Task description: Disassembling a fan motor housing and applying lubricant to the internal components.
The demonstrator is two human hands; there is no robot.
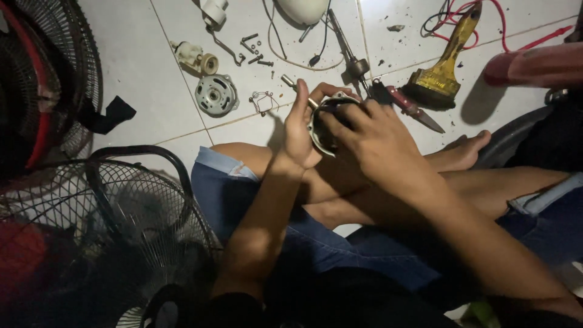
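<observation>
I sit cross-legged on a white tiled floor. My left hand (302, 124) grips the side of a round metal fan motor housing (323, 136) with a short shaft sticking out toward the floor. My right hand (370, 130) lies over the top of the same housing, its fingers curled over the rim and hiding most of it. Both hands hold the part above my knees.
On the tiles lie a round motor end cap (216, 95), a small white gear unit (195, 56), several screws (255, 50), a screwdriver (347, 47), a knife (413, 108), a yellow paintbrush (443, 64) and red wires (486, 18). Black fan guards (115, 206) stand at the left.
</observation>
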